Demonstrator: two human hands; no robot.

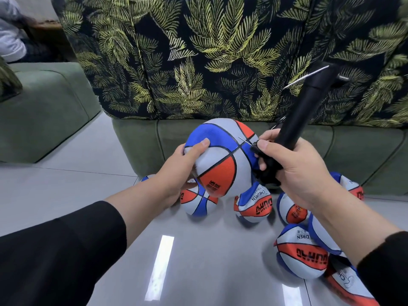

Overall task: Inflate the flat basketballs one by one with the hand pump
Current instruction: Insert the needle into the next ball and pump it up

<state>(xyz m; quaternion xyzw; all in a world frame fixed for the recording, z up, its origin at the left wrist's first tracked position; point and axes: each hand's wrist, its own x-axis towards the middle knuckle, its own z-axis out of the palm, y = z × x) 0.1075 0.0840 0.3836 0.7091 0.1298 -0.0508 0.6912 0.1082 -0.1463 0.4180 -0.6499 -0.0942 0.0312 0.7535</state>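
blue, white and orange basketball [220,155] held above the grey floor [110,195], left hand [183,166] gripping its left side, thumb curled over the top. right hand [293,171] wrapped around black hand pump [304,107]; needle [245,141] at the ball's upper right, contact unclear. flat balls [254,204] lie below.

A living room or lounge, to judge by the green sofa [220,138], leaf-print cushions [198,51] and glossy tiled floor [66,184].
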